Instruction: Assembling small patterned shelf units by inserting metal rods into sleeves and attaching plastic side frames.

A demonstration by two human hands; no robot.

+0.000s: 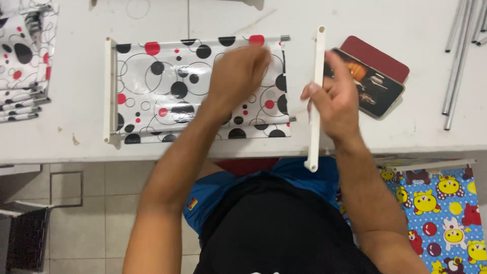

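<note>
White table (76, 137), bar (316, 96) in right hand (335, 101)

A white surface (76, 142) fills the upper part of the view, scuffed and evenly lit. Below its front edge lies a floor of pale square tiles (101, 213) with darker grout lines. A dark mesh crate (23, 236) stands at the lower left corner.

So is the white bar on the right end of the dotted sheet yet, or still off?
Off. The right hand holds the white bar clear of the dotted sheet, whose right-end rod tips show bare; the left end bar is fitted.
</note>
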